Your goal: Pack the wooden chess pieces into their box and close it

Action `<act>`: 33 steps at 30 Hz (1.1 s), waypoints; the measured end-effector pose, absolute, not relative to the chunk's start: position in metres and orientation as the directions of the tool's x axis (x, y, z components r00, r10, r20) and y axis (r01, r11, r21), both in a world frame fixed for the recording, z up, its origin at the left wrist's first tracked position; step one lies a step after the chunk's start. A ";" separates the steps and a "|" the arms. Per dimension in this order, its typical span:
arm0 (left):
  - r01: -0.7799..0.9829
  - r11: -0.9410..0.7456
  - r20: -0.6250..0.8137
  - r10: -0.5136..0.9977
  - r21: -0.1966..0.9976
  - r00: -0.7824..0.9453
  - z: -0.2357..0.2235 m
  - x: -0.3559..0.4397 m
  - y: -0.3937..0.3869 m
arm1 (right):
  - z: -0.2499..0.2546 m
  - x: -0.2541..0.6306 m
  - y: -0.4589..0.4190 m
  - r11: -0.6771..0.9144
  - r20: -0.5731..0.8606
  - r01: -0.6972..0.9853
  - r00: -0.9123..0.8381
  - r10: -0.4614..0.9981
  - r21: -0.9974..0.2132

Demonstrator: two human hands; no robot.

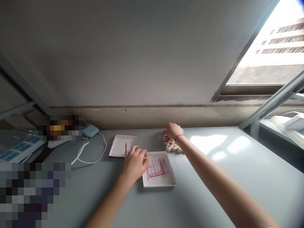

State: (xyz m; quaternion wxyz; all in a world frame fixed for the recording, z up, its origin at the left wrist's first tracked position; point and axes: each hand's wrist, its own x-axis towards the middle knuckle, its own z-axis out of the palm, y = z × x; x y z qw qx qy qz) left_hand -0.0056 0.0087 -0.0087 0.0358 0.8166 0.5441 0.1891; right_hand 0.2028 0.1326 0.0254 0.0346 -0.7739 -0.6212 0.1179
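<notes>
My left hand (135, 160) is closed on a round Chinese chess piece (145, 155) with a red character, held at the upper left corner of a shallow white box (171, 172). Pink lines are drawn on the bottom of that box. Farther back, my right hand (173, 130) reaches over a cluster of Chinese chess pieces (174, 146) with black and red characters. Its fingers are curled down at the far side of the cluster, and whatever they grip is hidden. Behind my left hand lies a second shallow box (118, 145), white inside with a reddish edge.
A light blue device (90, 130) with a white cable (104, 148) sits at the back left, near a power strip (21, 147). Metal bed-frame bars (273, 101) rise at both sides. The wall (142, 117) closes off the grey table (213, 180) behind; sunlight falls on its right part.
</notes>
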 end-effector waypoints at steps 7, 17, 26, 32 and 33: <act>0.871 -0.418 0.285 0.894 0.259 0.345 -0.009 -0.005 0.008 | 0.021 0.204 0.144 -0.239 -0.192 0.952 0.202 0.960 -0.193; 0.820 -0.501 0.437 0.825 0.274 0.358 -0.010 -0.006 0.009 | 0.040 0.196 0.107 -0.142 -0.002 0.893 0.156 0.988 -0.427; 0.628 -0.585 0.424 0.809 0.514 0.406 0.012 0.026 0.008 | 0.026 0.190 0.015 0.018 -0.021 0.181 -0.210 0.978 -0.983; 0.684 -0.559 0.405 0.824 0.469 0.397 0.013 0.017 0.013 | 0.013 0.193 0.011 -0.063 -0.068 0.054 -0.104 0.992 -0.997; 0.695 -0.544 0.416 0.831 0.470 0.369 0.013 0.011 0.014 | 0.012 0.193 0.010 -0.078 -0.081 0.049 -0.076 0.994 -0.996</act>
